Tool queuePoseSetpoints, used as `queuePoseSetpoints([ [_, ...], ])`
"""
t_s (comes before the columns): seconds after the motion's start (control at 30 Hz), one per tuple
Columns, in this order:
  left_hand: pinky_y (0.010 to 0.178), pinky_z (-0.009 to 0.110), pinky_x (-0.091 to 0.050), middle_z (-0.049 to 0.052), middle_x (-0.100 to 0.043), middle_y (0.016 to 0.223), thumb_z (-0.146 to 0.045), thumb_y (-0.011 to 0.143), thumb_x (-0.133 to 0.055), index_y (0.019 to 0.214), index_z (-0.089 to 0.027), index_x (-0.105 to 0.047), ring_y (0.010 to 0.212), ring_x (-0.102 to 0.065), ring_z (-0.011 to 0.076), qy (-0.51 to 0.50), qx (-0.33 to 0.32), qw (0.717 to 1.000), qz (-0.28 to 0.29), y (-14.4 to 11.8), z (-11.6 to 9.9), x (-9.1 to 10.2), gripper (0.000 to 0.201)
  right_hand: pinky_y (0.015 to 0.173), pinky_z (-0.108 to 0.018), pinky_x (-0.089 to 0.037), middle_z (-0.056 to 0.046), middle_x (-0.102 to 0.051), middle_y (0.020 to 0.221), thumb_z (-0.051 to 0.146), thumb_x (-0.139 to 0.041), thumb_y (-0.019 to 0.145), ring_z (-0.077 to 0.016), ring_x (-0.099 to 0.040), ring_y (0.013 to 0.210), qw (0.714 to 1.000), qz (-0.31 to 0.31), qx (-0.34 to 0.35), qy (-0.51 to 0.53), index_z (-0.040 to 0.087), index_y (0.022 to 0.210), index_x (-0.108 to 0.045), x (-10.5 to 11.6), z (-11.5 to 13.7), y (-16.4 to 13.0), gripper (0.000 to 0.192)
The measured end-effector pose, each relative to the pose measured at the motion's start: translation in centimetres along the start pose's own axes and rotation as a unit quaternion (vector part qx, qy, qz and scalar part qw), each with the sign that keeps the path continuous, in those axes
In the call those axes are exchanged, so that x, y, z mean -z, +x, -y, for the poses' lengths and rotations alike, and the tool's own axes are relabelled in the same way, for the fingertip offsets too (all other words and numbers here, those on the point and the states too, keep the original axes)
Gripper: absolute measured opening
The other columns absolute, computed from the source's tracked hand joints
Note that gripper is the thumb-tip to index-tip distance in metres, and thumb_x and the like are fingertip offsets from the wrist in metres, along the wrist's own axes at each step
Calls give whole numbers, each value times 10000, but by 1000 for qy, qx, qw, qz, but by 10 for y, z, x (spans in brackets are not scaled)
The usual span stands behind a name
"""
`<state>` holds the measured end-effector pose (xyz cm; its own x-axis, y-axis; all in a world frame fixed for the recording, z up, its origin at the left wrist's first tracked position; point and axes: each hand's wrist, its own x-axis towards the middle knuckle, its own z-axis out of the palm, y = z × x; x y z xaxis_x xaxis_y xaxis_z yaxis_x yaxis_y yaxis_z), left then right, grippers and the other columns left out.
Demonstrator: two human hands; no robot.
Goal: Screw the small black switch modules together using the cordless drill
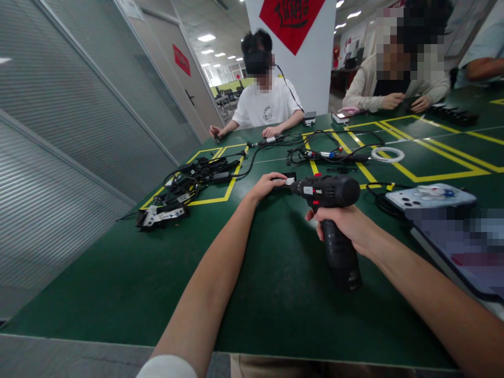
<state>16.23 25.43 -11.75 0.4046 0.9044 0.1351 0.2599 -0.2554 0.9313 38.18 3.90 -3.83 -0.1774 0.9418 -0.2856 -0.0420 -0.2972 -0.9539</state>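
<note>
My right hand (pixel 343 223) is wrapped round the handle of a black cordless drill (pixel 331 191). The drill points left, and its chuck end is right by a small black part with a white piece on it (pixel 290 180). From the left, my left hand (pixel 269 185) holds that part down on the green table (pixel 275 294) with its fingertips. The drill's front end covers some of the part, so I cannot tell whether the bit touches it.
Tangled black cables (pixel 205 176) lie at left, beside a black-and-silver bracket piece (pixel 161 216). An electric screwdriver (pixel 334 156) and a white ring (pixel 388 154) lie beyond the drill. At right are a phone (pixel 429 197) and a tablet-like device (pixel 460 257). Two people sit opposite.
</note>
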Motion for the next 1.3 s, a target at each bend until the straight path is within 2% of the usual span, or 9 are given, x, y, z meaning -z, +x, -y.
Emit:
queuePoseSetpoints([
  [0.23, 948, 373, -429, 66, -711, 1008, -364, 665, -728, 952, -172, -731, 935, -610, 212, -3, 2, 1000, -5, 0, -1, 0, 345, 489, -265, -432, -42, -634, 616, 206, -645, 667, -141, -557, 493, 1000, 8, 17, 22, 140, 775, -660, 3, -7, 6, 128],
  [0.43, 948, 369, -429, 59, -712, 1007, -368, 659, -729, 954, -179, -733, 938, -609, 211, -5, 5, 1000, -3, 0, -1, 0, 350, 467, -255, -405, -31, -599, 521, 232, -639, 668, -147, -543, 472, 1000, 3, -4, 2, 145, 766, -648, 2, -4, 4, 131],
  [0.7, 945, 381, -431, 63, -711, 998, -351, 670, -720, 958, -176, -733, 924, -609, 212, -5, 4, 1000, 0, 0, 0, 0, 337, 453, -255, -385, -28, -591, 495, 220, -624, 656, -145, -523, 451, 1000, -5, -4, -17, 147, 770, -631, -2, -1, 1, 136],
  [1.3, 968, 391, -423, 66, -709, 1003, -350, 663, -727, 944, -179, -738, 936, -609, 214, -7, 0, 1000, 0, 1, 0, 0, 330, 468, -259, -408, -25, -595, 513, 239, -643, 660, -147, -538, 467, 1000, 5, -10, 9, 159, 763, -613, 0, -2, 1, 134],
])
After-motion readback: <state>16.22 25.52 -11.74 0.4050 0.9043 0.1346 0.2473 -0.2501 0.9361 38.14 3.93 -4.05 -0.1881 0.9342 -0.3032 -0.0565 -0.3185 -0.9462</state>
